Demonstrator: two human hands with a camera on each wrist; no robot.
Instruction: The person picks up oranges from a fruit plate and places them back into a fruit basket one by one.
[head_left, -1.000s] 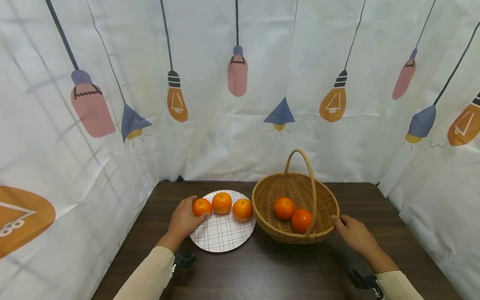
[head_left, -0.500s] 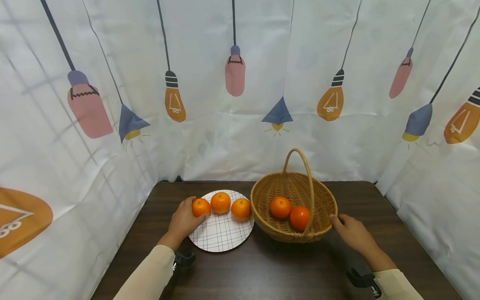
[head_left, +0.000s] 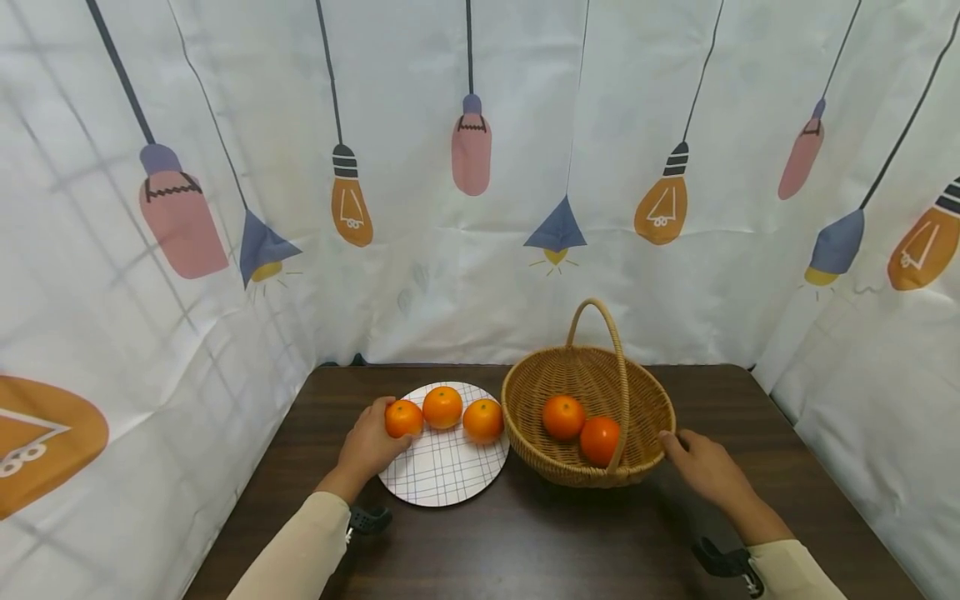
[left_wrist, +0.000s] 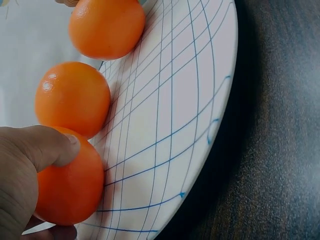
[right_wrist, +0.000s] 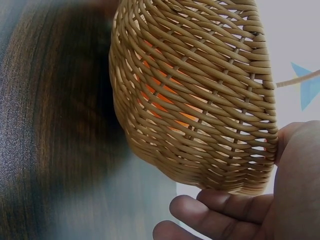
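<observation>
"What's on the dark brown, wood-grained desk (head_left: 510, 542)?"

"A tan woven wicker basket (head_left: 600, 375), its rim held by the right hand's (head_left: 705, 469) fingers; a round white plate (head_left: 442, 468) beside the left hand's (head_left: 371, 443) fingers, which grasp a glossy orange fruit (head_left: 404, 418)."

"Handling advice?"

"Some fingertips are hidden, but the grip seems sound. Squeeze gently; avoid nudging the second fruit (head_left: 442, 407), just right of them."

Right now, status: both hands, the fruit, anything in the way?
Left hand gripping leftmost orange on plate. Right hand holding basket by rim; two fruits inside. Possible snag: arched handle.
</observation>
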